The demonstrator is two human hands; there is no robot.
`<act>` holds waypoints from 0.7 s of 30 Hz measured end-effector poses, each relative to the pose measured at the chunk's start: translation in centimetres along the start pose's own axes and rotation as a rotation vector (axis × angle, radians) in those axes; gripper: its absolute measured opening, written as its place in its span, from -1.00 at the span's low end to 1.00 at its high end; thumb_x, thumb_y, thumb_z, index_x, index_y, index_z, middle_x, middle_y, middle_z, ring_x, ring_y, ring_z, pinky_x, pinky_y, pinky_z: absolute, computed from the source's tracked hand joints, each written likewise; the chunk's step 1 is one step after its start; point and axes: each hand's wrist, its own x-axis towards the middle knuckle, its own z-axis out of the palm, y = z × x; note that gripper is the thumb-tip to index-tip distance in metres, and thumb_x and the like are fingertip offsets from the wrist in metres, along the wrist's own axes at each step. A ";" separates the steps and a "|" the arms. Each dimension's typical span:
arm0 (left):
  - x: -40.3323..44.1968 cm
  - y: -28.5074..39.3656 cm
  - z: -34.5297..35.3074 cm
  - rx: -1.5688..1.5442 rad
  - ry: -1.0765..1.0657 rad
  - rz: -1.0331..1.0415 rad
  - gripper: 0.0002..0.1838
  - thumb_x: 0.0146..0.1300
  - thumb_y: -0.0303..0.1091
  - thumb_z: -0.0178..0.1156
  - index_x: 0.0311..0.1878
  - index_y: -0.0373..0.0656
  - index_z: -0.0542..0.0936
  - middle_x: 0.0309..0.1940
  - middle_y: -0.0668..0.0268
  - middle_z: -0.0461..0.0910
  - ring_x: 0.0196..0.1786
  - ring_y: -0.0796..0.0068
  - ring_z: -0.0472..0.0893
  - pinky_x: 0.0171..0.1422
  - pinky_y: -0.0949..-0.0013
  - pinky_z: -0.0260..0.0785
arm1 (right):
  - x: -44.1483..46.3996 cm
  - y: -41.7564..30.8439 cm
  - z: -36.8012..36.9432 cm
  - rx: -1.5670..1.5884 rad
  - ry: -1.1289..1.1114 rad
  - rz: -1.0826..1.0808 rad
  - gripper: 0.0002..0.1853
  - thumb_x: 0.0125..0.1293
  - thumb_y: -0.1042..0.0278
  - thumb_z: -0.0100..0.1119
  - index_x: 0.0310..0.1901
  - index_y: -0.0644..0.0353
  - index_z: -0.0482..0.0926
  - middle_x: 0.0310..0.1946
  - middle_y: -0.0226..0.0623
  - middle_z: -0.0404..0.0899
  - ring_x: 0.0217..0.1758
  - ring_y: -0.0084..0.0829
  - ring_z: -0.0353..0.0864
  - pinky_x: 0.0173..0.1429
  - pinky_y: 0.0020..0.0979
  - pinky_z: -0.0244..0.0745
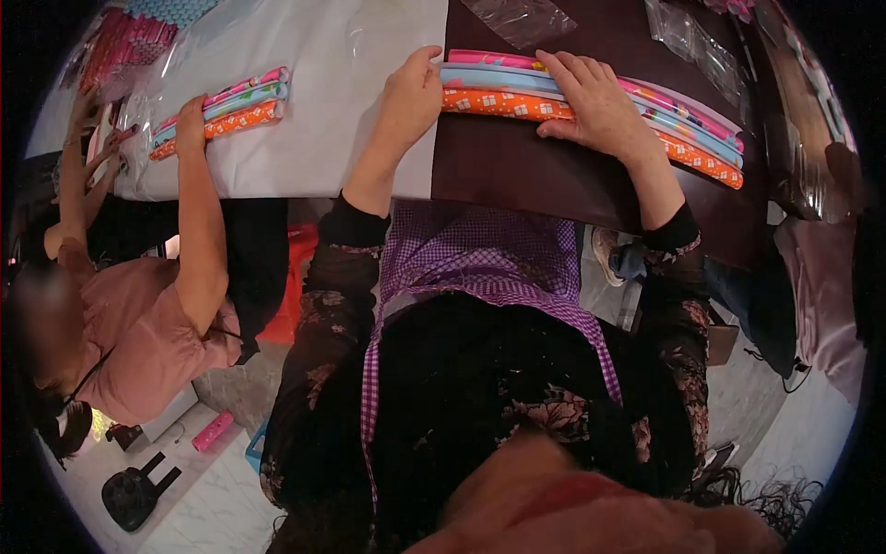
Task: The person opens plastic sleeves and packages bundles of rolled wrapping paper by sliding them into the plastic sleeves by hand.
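Note:
A row of wrapping paper rolls lies side by side across the dark table part in front of me: pink patterned, pale blue, and orange with white gift prints. My right hand spans the rolls from above, fingers on the far side and thumb at the near orange roll. At the rolls' left ends, my left hand stands upright with its palm side touching them. Its fingers look stretched out, though partly hidden.
To the left, a co-worker's hand rests on a similar set of rolls on the white table cover. Clear plastic wrappers lie at the back. More pink rolls are piled at the far left.

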 end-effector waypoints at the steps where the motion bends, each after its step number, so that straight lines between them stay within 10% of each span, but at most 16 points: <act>1: 0.0 -0.2 0.1 -0.026 -0.006 -0.009 -0.64 0.27 -0.42 -0.06 0.09 -0.29 0.52 -0.22 -0.04 0.64 -0.09 -0.04 0.62 0.03 0.12 0.44 | 0.0 0.0 0.1 -0.001 0.002 0.001 -0.03 0.02 -0.27 0.32 0.39 0.11 0.22 0.21 -0.06 0.38 0.25 -0.05 0.35 0.34 -0.14 0.28; 5: 0.1 -0.6 0.2 -0.030 0.009 0.014 -0.65 0.29 -0.41 -0.05 0.10 -0.31 0.51 -0.27 -0.02 0.64 -0.15 0.05 0.64 -0.01 0.18 0.45 | 0.0 0.1 0.3 -0.005 0.002 0.018 -0.01 -0.01 -0.31 0.31 0.39 0.11 0.22 0.21 -0.07 0.38 0.26 -0.05 0.35 0.35 -0.13 0.27; 7: 0.2 -0.8 -0.1 -0.172 -0.087 -0.096 -0.58 0.37 -0.39 -0.04 0.21 -0.43 0.42 -0.33 0.35 0.56 -0.31 0.66 0.50 -0.22 0.54 0.39 | 0.0 0.5 0.6 0.030 0.017 0.005 0.02 -0.04 -0.35 0.30 0.39 0.10 0.23 0.21 -0.08 0.39 0.27 -0.05 0.34 0.35 -0.12 0.25; 14: 0.2 -1.1 0.5 -0.115 -0.127 -0.071 -0.60 0.38 -0.37 -0.03 0.19 -0.44 0.42 -0.28 0.32 0.60 -0.27 0.64 0.54 -0.22 0.55 0.41 | 0.1 0.3 0.3 0.061 -0.039 -0.004 0.07 -0.06 -0.43 0.20 0.42 0.08 0.18 0.28 -0.04 0.31 0.31 0.00 0.28 0.38 -0.08 0.19; 16: 0.1 -1.2 1.6 -0.150 0.008 0.040 -0.67 0.32 -0.38 -0.03 0.08 -0.31 0.50 -0.34 0.05 0.63 -0.24 0.20 0.64 -0.07 0.25 0.45 | 0.0 0.3 0.6 0.029 -0.013 0.003 0.04 -0.04 -0.38 0.23 0.41 0.09 0.19 0.26 -0.04 0.33 0.31 -0.01 0.29 0.37 -0.10 0.20; 21: 0.2 -1.7 1.2 -0.163 -0.014 -0.051 -0.67 0.33 -0.36 -0.01 0.08 -0.30 0.50 -0.27 0.02 0.64 -0.17 0.17 0.65 -0.02 0.24 0.46 | 0.0 0.1 0.3 0.065 -0.013 0.000 -0.01 0.00 -0.30 0.27 0.40 0.11 0.21 0.24 -0.04 0.35 0.29 -0.02 0.30 0.36 -0.12 0.21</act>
